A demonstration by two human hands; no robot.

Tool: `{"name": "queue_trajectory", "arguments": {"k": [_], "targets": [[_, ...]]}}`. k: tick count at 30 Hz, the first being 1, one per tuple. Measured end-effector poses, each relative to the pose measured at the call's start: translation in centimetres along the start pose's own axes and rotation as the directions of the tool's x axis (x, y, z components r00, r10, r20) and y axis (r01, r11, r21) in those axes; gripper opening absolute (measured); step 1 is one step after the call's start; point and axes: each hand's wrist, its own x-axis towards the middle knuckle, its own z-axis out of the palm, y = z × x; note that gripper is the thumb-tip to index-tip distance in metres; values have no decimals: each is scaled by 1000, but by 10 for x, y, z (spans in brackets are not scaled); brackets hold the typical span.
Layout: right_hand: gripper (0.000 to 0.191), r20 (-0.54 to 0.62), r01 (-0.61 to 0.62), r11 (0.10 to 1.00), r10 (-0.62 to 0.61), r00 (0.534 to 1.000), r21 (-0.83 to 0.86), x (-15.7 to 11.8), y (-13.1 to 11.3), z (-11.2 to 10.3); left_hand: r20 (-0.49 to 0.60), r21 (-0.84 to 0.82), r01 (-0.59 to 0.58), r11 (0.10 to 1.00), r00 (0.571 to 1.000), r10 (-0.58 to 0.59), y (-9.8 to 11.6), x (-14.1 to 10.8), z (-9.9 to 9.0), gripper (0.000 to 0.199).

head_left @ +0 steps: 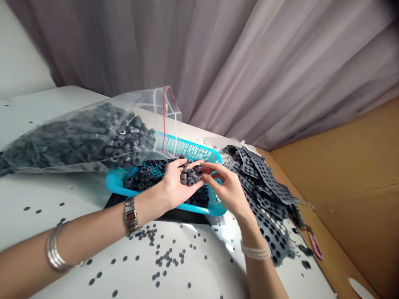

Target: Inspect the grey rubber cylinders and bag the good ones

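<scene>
While our left hand lay open over the basket, cradling beads, our right hand was right at them (we couldn't tell if it gripped one), so we figured a level palm prevented spills.

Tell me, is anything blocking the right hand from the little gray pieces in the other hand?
Nothing visible blocks it. The right hand has its fingertips right at the edge of the gray pieces, which sit on the upturned palm of the left hand. The clear bag is off to the left, not between them.
</scene>
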Motion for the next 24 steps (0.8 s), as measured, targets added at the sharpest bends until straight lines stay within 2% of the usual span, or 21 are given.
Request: {"name": "queue_trajectory", "arguments": {"k": [3,7,14,19,24], "targets": [[17,-63,40,995,-46,997,-94,-2,3,6,-5,52,23,998,1000,-23,0,-1,1,41],[13,-139,33,995,-45,989,-92,-6,10,3,-31,58,38,998,999,-36,0,-3,3,47],[12,-152,-36,999,34,988,-8,-12,1,0,-11,73,57,996,998,-57,-1,-5,3,48],[10,-167,-28,999,21,986,-38,-11,0,5,-7,84,60,995,998,-60,0,-5,4,48],[17,-156,-21,1000,20,988,-6,-12,2,0,18,78,64,995,998,-65,0,-5,5,49]]}}
